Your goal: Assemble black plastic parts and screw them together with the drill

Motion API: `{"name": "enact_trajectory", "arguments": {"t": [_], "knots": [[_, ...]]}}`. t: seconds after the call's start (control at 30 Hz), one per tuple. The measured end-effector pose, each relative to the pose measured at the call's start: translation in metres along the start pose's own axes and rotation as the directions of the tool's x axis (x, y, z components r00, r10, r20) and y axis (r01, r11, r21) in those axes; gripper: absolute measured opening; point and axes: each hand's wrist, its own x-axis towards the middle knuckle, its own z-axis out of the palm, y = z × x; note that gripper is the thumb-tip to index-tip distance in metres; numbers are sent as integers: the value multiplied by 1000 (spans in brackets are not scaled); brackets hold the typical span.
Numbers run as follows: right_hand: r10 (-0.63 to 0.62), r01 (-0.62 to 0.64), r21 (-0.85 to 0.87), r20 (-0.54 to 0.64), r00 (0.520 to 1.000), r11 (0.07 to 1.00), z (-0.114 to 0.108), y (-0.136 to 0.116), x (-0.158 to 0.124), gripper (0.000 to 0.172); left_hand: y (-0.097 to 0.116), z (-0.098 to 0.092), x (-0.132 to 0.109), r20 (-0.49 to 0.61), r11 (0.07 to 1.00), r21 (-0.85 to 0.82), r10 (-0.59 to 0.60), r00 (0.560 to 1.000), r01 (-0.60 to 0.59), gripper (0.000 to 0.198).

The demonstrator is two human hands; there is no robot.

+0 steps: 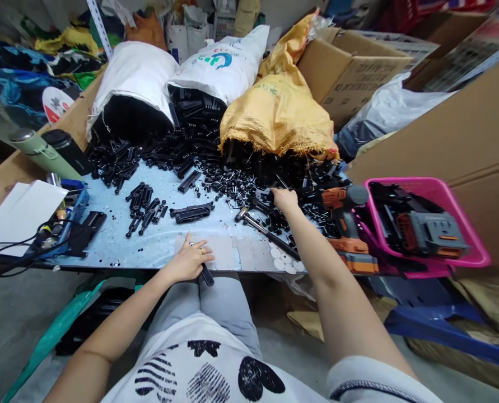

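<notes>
My left hand (190, 261) rests at the table's front edge, pressing on a long black plastic bar (208, 276) whose end sticks out below the palm over the edge; the fingers hide the rest. My right hand (285, 199) reaches forward to the loose screws and small black parts (236, 187), fingers bent together; whatever they hold is too small to make out. A hammer (270, 233) lies just in front of that hand. Beside it on the right is an orange and black cordless drill (345, 224). Assembled black bars (191, 212) lie beyond my left hand.
White sacks (219, 67) and a yellow sack (278, 112) spill black parts along the back. A pink basket (482, 254) with another power tool stands right. Bottles (43, 151), papers (22, 212) and a blue tray (81, 198) are left. Pale discs (283, 260) lie at the front edge.
</notes>
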Motion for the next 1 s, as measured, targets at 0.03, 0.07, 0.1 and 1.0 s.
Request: {"name": "enact_trajectory", "arguments": {"t": [0.03, 0.07, 0.1, 1.0], "knots": [[-20, 20, -17, 26, 999, 1000, 0, 2, 1, 35, -1, -4, 1, 36, 1000, 9, 22, 999, -22, 54], [-40, 41, -31, 45, 998, 999, 0, 2, 1, 36, -2, -6, 1, 63, 999, 19, 42, 997, -43, 54], [-60, 63, -42, 57, 997, 997, -1, 3, 0, 38, -2, -7, 1, 86, 997, 29, 63, 994, -65, 54], [-715, 720, -17, 107, 691, 693, 35, -115, -179, 35, -8, 17, 27, -93, 986, 91, -129, 987, 138, 59]]}}
